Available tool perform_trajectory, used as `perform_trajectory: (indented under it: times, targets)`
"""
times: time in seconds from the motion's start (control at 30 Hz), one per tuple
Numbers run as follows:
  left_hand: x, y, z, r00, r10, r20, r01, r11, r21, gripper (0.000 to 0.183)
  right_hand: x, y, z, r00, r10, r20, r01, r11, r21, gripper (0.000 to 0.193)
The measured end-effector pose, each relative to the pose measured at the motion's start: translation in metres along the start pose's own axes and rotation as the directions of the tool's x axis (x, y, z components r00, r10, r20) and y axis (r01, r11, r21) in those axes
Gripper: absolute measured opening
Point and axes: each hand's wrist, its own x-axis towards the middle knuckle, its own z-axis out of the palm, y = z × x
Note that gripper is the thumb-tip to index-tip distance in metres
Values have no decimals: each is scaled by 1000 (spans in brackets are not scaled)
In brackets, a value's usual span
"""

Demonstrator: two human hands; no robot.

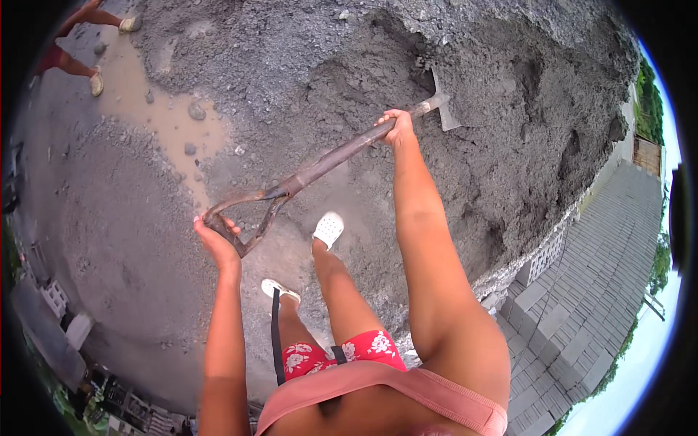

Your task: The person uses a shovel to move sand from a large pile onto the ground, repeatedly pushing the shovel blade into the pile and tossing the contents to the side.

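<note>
A long-handled shovel (320, 168) lies slantwise across the view, its D-shaped grip at the lower left and its metal blade (446, 109) at the upper right. My left hand (220, 238) is closed round the end of the D-grip. Further up the shaft, close to the blade, my right hand (396, 127) wraps round it. The blade is against the face of a dark grey heap of sand or gravel (509, 167); how deep its edge sits, I cannot tell.
A muddy puddle (156, 123) with stones runs along the left. Another person's legs (76, 65) stand at the upper left. Stacked grey concrete blocks (582, 283) rise beyond the heap at the right. My feet in white clogs (329, 228) stand on wet ground. More blocks (54, 298) lie at the far left.
</note>
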Motion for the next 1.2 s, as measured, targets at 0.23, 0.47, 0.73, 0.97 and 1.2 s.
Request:
perform_trajectory:
  times: [0.23, 0.47, 0.73, 0.97, 1.2]
  targets:
    - [9, -163, -57, 993, -93, -72, 97, 993, 63, 38, 15, 61, -57, 989, -58, -132, 44, 993, -111, 11]
    - [-49, -225, -264, 928, -317, -198, 309, 949, -71, 27, -35, 253, -106, 957, 81, -278, -170, 935, -311, 13]
    - [-63, -207, -562, 871, -155, -466, 323, 895, 306, 35, -143, 542, -147, 880, 256, -401, -412, 832, -372, 14]
    - [-209, -270, -757, 564, -401, -722, 600, 800, 24, 54, -252, 716, -150, 846, 251, -470, -519, 587, -621, 10]
    - [-305, -371, -688, 279, -915, -291, 424, 389, -818, 57, -275, 786, -57, 994, -69, -84, -76, 109, -991, 5]
